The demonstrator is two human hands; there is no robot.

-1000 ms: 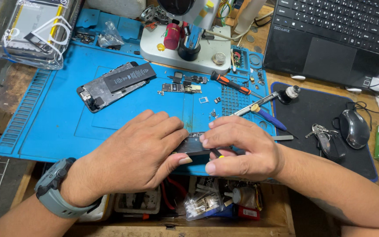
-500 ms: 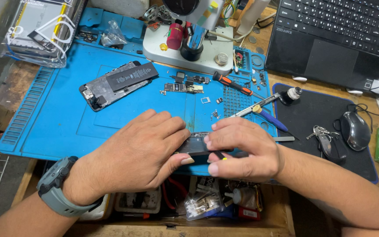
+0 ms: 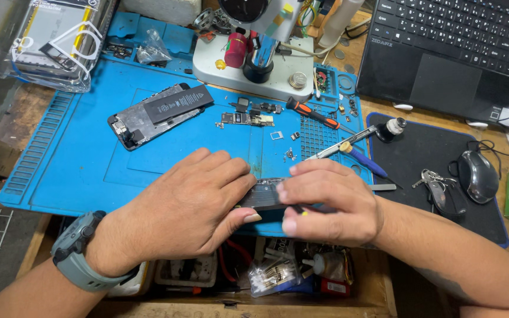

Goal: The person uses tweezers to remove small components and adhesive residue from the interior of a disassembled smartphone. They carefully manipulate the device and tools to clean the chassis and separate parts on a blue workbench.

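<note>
Both hands stay pressed on a dark phone (image 3: 263,195) at the blue mat's (image 3: 78,159) near edge, unmoved over the last second. Left hand (image 3: 187,209) cups its end; right hand (image 3: 331,203) pinches the other side. An opened phone (image 3: 160,115) lies behind.

**Both hands on a dark flat part at the mat's near edge**

The left hand (image 3: 189,206), with a grey watch (image 3: 81,250) on its wrist, and the right hand (image 3: 328,200) meet over a dark flat part (image 3: 261,194), fingers pressed on it from either side. It lies at the near edge of a blue work mat (image 3: 78,159). Farther back on the mat lies an opened phone (image 3: 157,115), with a small circuit board (image 3: 245,118) to its right and an orange-handled screwdriver (image 3: 313,115) beyond. A microscope base (image 3: 254,70) stands at the far edge. On the right sit a laptop (image 3: 455,53), a black pad (image 3: 443,159), keys (image 3: 437,188) and a mouse (image 3: 477,175).
</note>
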